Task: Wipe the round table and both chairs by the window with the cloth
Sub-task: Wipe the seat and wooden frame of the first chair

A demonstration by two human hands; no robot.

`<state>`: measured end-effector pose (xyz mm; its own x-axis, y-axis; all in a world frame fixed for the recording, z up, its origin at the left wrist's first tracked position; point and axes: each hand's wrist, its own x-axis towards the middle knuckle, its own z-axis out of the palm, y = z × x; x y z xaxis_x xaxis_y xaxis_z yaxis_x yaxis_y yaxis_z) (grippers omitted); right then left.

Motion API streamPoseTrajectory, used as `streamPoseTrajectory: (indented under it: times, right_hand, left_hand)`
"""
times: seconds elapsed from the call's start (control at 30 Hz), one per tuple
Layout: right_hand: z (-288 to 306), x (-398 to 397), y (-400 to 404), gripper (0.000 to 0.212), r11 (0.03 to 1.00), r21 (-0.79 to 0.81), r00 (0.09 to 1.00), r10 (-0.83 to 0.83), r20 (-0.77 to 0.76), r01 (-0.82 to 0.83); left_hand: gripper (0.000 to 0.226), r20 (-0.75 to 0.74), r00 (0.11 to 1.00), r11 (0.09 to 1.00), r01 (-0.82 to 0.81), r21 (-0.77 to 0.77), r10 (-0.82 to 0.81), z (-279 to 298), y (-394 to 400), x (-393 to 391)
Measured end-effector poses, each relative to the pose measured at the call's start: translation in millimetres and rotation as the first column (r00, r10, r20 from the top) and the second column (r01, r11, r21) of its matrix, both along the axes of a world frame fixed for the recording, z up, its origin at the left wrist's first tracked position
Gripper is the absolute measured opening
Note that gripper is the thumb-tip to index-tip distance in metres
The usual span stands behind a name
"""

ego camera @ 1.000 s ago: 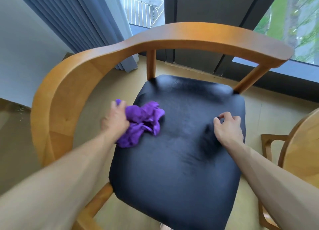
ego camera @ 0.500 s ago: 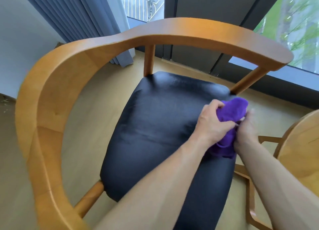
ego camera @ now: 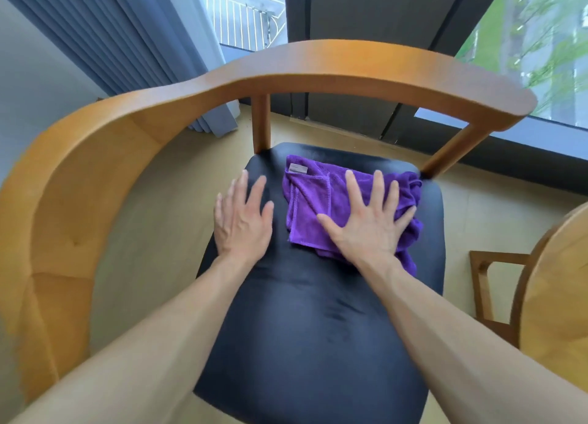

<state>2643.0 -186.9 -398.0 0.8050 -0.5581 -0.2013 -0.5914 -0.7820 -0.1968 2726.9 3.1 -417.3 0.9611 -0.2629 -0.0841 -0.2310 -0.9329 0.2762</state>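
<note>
Here the right hand [ego camera: 369,223] lies flat, fingers spread and straight, pressing the cloth [ego camera: 321,200] onto the seat [ego camera: 302,312]; it grasps nothing. The left hand [ego camera: 243,216] is likewise released, palm down on the bare seat just beside the cloth's left edge.

The cloth sits at the seat's back right, near the right post, mostly smoothed into a folded pad with a small tag at its far corner; its right side is bunched.

The step in hand looks like wiping the chair [ego camera: 79,185] seat. To do it well, I would keep the palm flat so the whole pad bears down, draw it in overlapping strokes from back to front, and let the left hand steady the chair. The bunched edge should be flattened or it will skip.

The cloth is purple, plush, microfibre-like with a stitched hem. The seat is black, smooth and slightly cushioned, like leather, with soft dimples. The chair frame is warm, smooth wood, its backrest a broad curved band. The desk [ego camera: 560,290] edge shows at right, rounded, pale wood.
</note>
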Motion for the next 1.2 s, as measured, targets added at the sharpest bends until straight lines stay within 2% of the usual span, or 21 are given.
streamPoseTrajectory:
  times: [0.07, 0.17, 0.3, 0.43, 0.5, 0.63, 0.7, 0.77, 0.83, 0.93, 1.1, 1.2]
  right_hand:
    - [-12, 15, 6, 0.092, 0.999, -0.007, 0.999, 0.039, 0.019, -0.039]
    - [-25, 24, 15, 0.085, 0.987, -0.044, 0.988, 0.156, 0.008, -0.155]
    - [-29, 14, 7, 0.068, 0.971, -0.168, 0.981, 0.185, 0.067, -0.171]
    - [-25, 4, -23, 0.048, 0.961, -0.221, 0.971, 0.2, 0.13, -0.168]
    - [-22, -4, -42, 0.045, 0.97, -0.227, 0.985, 0.122, 0.124, -0.092]
    - [-20, -35, -80, 0.057, 0.971, -0.209, 0.993, -0.115, 0.024, 0.118]
    - [-19, -43, -90, 0.051, 0.976, -0.184, 0.993, -0.116, -0.003, 0.113]
    - [-18, -42, -105, 0.04, 0.976, -0.139, 0.986, -0.164, 0.042, 0.168]
    - [-17, -34, -126, 0.031, 0.943, -0.056, 0.94, -0.321, 0.115, 0.328]
    - [-21, -19, -138, 0.028, 0.906, 0.009, 0.897, -0.421, 0.137, 0.423]
    - [-14, -9, -84, 0.029, 0.946, -0.14, 0.95, -0.271, 0.155, 0.292]
    - [-8, -17, -14, 0.033, 0.988, -0.137, 0.984, -0.048, 0.17, 0.072]
  left_hand:
    - [0.051, 0.047, 0.994, 0.995, 0.099, -0.012, -0.098, -10, -5, 7]
    - [0.05, 0.056, 0.987, 0.985, 0.153, -0.074, -0.149, -16, -24, 25]
    - [0.053, 0.072, 0.97, 0.972, 0.23, 0.037, -0.232, -31, -26, 20]
    - [0.053, 0.111, 0.97, 0.974, 0.21, 0.083, -0.218, -36, -25, 19]
    - [0.056, 0.12, 0.969, 0.974, 0.206, 0.093, -0.217, -36, -26, 20]
    - [0.059, 0.129, 0.966, 0.971, 0.212, 0.107, -0.225, -37, -26, 18]
    - [0.06, 0.121, 0.966, 0.97, 0.216, 0.109, -0.228, -36, -26, 18]
    - [0.06, 0.118, 0.965, 0.969, 0.22, 0.11, -0.233, -35, -26, 17]
    - [0.061, 0.119, 0.966, 0.969, 0.218, 0.114, -0.231, -35, -27, 18]
    - [0.06, 0.124, 0.964, 0.965, 0.216, 0.148, -0.235, -38, -27, 18]
    - [0.057, 0.131, 0.962, 0.961, 0.217, 0.174, -0.24, -41, -28, 18]
    - [0.057, 0.119, 0.963, 0.962, 0.223, 0.155, -0.242, -41, -30, 20]
